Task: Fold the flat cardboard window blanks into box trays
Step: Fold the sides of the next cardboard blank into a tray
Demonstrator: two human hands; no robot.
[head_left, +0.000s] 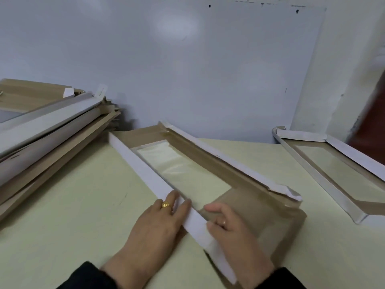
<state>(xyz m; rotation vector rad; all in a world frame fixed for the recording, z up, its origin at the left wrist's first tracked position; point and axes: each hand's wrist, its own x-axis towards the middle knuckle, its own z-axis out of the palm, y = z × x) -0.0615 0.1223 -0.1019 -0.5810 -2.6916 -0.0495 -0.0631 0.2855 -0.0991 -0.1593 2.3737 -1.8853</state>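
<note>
Nearest in, both hands are working the near long wall of the blank (187,180) lying on the table (73,205). The left hand (158,222) is lying flat outside the white flap (145,172), fingers straight and spread a little, fingertips pressing onto it. The right hand (231,226) is sitting just across the flap on the inside, fingers loosely curled over the brown end panel and thumb tucked against the white strip, seemingly pinching it, though I cannot tell how firmly. So the step in hand looks like raising and creasing this near side wall. Just past the fingertips, the clear window (183,170) is lying flat on the table, and beyond it the far wall (218,157) is already standing, its right end looking crumpled. The next move probably calls for running the fingers along the flap to set the crease, then turning up the end panel under the right hand to lock the corner. Farther off to the left of the hands, a stack (48,126) of blanks is waiting; off to the right, a tray (333,174) is sitting with walls up, looking finished.
</note>
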